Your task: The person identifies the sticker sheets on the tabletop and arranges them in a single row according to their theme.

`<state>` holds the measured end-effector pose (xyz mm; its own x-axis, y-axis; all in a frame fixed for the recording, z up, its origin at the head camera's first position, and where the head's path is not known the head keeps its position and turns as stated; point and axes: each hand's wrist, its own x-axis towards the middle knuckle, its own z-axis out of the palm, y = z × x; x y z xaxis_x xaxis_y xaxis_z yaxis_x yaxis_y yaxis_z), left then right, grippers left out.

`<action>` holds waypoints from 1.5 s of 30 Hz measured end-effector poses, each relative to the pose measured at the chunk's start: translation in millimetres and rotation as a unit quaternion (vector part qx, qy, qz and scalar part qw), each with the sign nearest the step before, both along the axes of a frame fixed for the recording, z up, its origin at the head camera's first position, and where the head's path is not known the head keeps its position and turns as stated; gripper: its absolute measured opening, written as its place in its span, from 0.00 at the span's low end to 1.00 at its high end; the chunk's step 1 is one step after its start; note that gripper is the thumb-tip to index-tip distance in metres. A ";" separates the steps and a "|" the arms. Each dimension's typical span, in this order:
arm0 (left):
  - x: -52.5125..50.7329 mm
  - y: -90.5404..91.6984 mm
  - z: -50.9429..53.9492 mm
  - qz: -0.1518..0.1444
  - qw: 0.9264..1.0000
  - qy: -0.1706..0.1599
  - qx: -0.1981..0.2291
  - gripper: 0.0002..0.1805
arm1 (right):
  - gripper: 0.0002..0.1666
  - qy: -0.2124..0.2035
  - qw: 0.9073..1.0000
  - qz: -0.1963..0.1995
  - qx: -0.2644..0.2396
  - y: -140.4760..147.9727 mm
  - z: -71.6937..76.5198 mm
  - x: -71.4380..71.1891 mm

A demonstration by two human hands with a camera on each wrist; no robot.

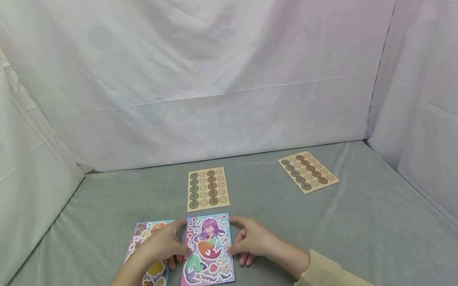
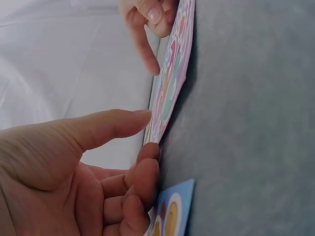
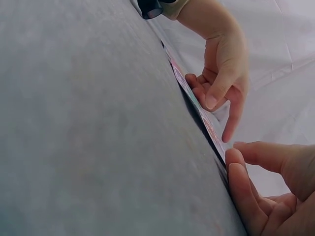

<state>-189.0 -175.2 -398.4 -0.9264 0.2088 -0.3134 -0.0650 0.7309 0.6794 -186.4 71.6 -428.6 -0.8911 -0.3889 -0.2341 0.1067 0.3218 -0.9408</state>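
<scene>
A mermaid sticker sheet (image 1: 210, 250) with a pink, purple and blue ground is held between both hands, low over the grey cloth, with a shadow along its edge. My left hand (image 1: 162, 245) grips its left edge, thumb lapping onto the sheet and index finger near the top corner. On the opposite edge, my right hand (image 1: 253, 239) holds it in much the same way; the right wrist view shows that thumb (image 3: 266, 153) close to the curled fingers. Partly hidden beneath my left hand and forearm lies a second colourful sticker sheet (image 1: 155, 269).
Farther back, a tan sheet of round stickers (image 1: 206, 188) lies straight behind the mermaid sheet. Another tan sheet (image 1: 309, 172) lies tilted to the right of it. Grey cloth (image 1: 377, 229) covers the table, and white curtains (image 1: 218, 66) enclose the back and sides.
</scene>
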 end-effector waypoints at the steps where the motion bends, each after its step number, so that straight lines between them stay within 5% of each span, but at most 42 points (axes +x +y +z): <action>1: -0.3 -0.8 0.0 0.000 1.000 0.003 0.001 0.45 | 0.49 -0.002 1.000 0.001 -0.002 0.2 0.5 0.0; 23: -7.3 -10.4 3.4 0.008 0.996 0.039 0.078 0.44 | 0.43 0.048 0.999 0.010 -0.008 7.9 8.3 -4.9; 29: -10.0 -10.5 9.4 -0.002 0.993 0.065 0.094 0.41 | 0.41 0.053 0.998 0.004 -0.012 10.2 9.8 -8.8; 45: -21.3 -6.3 23.6 0.027 0.988 0.093 0.120 0.35 | 0.40 0.079 0.997 -0.015 -0.020 13.6 20.6 -17.7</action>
